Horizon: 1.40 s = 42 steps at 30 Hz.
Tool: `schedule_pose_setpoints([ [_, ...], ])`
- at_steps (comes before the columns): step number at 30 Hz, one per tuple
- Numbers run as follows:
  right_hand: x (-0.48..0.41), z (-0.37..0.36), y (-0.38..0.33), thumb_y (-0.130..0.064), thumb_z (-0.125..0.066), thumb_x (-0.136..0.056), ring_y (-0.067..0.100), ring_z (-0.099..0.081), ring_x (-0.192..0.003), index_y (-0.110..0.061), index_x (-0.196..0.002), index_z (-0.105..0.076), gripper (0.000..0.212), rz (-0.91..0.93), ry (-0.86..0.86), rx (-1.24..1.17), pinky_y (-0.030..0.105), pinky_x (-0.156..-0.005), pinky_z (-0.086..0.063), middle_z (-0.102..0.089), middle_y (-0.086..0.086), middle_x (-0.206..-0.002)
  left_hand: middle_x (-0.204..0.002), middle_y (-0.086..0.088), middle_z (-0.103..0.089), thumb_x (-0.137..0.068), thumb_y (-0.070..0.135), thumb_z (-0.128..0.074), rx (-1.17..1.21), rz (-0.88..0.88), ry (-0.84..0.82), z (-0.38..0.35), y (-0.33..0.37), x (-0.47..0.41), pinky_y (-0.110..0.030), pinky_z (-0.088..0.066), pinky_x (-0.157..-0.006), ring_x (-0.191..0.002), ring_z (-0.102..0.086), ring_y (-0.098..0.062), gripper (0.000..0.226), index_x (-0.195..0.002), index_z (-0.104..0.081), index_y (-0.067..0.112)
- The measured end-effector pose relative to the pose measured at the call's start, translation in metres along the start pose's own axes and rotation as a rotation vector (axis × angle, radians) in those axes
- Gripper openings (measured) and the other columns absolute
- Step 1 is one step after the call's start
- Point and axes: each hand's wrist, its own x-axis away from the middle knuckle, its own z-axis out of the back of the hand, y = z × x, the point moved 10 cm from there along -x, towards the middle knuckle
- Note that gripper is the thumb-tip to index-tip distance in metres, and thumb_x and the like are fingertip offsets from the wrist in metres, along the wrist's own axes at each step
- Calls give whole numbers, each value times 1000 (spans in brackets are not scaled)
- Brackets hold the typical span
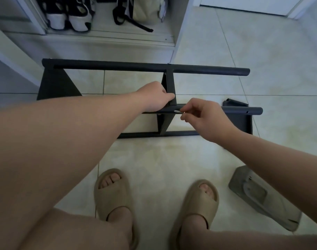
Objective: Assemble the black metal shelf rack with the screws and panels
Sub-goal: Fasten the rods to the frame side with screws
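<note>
The black metal shelf rack lies on the pale tiled floor at frame centre, its long tubes running left to right. The left hand grips its middle panel. The right hand pinches a small silvery fastener or tool at the near tube. Should the panel shift, the piece could seat crooked or drop.

Bare floor shows between the far tube and near tube on both sides of the middle panel. The left hand gripping that panel and the right hand pinching a silver piece crowd its near joint. A cabinet stands close behind.
</note>
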Motion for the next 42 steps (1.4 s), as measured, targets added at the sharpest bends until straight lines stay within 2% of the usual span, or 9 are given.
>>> schedule_pose_setpoints([
  [4,0,-8,-2,-11,-66,-97,17,-60,-69,-16,-100,-72,8,65,-7,114,16,-57,-44,-67,-8,-77,-76,-17,-75,-97,32,-53,146,108,-153,-16,-2,-1,-29,-49,-60,-71,-73,-32,38,-106,-70,0],
  [8,-1,-10,-4,-10,-66,-96,26,-65,-74,-12,-103,-72,9,88,26,102,25,-64,-49,-72,3,-82,-59,-7,-71,-96,38,-56,125,99,-151,-13,-1,-2,-22,-47,-47,-41,-61,-15,39,-104,-72,4],
  [12,-2,-14,-4,-10,-66,-97,28,-67,-78,-11,-104,-72,9,72,43,97,33,-72,-51,-74,6,-84,-56,-6,-69,-98,40,-54,97,98,-144,-14,-1,-2,-15,-38,-34,-33,-55,-12,42,-105,-70,2],
  [16,-4,-16,0,-11,-68,-95,28,-68,-81,-15,-95,-70,5,-6,67,34,38,-75,-54,-73,6,-82,-67,-10,-73,-99,42,-51,84,96,-155,-15,-1,-1,-22,-45,-50,-38,-56,-13,44,-108,-70,3],
  [19,-5,-18,10,-11,-70,-93,21,-71,-80,-20,-81,-65,16,-137,85,-122,36,-76,-57,-73,-1,-76,-70,-9,-75,-99,43,-50,83,97,-162,-17,-2,-1,-30,-48,-69,-62,-64,-21,44,-110,-71,5],
  [21,-6,-19,15,-7,-71,-91,25,-73,-81,-18,-78,-64,19,-198,101,-229,46,-85,-59,-74,1,-75,-73,-10,-76,-99,42,-49,90,93,-163,-18,-2,-1,-33,-49,-79,-73,-66,-22,44,-110,-71,5],
  [25,-8,-22,15,-2,-70,-90,41,-71,-87,-13,-77,-62,19,-252,100,-299,55,-85,-58,-74,14,-78,-76,-11,-76,-101,42,-48,78,82,-158,-18,0,0,-34,-49,-79,-74,-65,-22,45,-108,-71,5],
  [34,-13,-19,13,-5,-66,-94,13,-74,-66,-15,-77,-61,20,-255,69,-177,43,-72,-62,-75,1,-72,-65,-4,-74,-98,43,-52,77,94,-132,-14,-2,-1,-28,-44,-62,-53,-62,-11,41,-106,-72,7],
  [42,-16,-19,18,-12,-65,-95,14,-73,-68,-16,-81,-57,17,-320,120,-146,25,-59,-54,-74,2,-73,-65,-5,-74,-96,38,-55,131,94,-133,-14,-1,3,-33,-53,-87,-59,-68,-13,35,-98,-73,7],
])
